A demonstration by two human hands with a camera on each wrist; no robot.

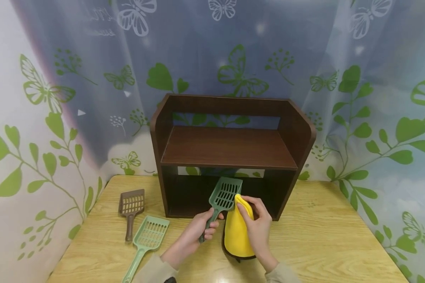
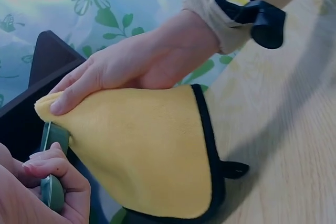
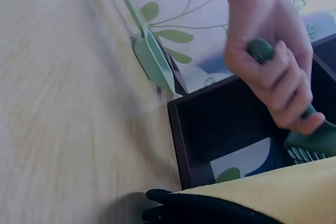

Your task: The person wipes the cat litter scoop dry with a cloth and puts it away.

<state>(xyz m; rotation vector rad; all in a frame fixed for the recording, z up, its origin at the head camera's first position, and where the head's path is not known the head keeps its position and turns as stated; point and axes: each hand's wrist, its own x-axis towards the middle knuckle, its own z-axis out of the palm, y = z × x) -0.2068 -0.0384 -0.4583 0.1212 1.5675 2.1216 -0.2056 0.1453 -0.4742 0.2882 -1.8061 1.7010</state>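
My left hand (image 1: 199, 229) grips the handle of a dark green slotted litter scoop (image 1: 226, 193), its head raised in front of the shelf's lower compartment. In my right hand (image 1: 257, 223) is a yellow cloth (image 1: 236, 236) with a black edge, pinched at its top between thumb and fingers. The cloth hangs down beside the scoop, its upper end close to the scoop's head. From the left wrist view, the cloth (image 2: 142, 145) spreads below the right hand (image 2: 131, 61), with a black loop at its edge. The right wrist view shows the left fingers curled round the scoop handle (image 3: 261, 51).
A dark brown two-level wooden shelf (image 1: 230, 147) stands at the back of the wood-grain table (image 1: 326, 236). On the left lie a brown slotted scoop (image 1: 132, 206) and a light green one (image 1: 149, 236). A printed curtain (image 1: 198, 51) hangs behind.
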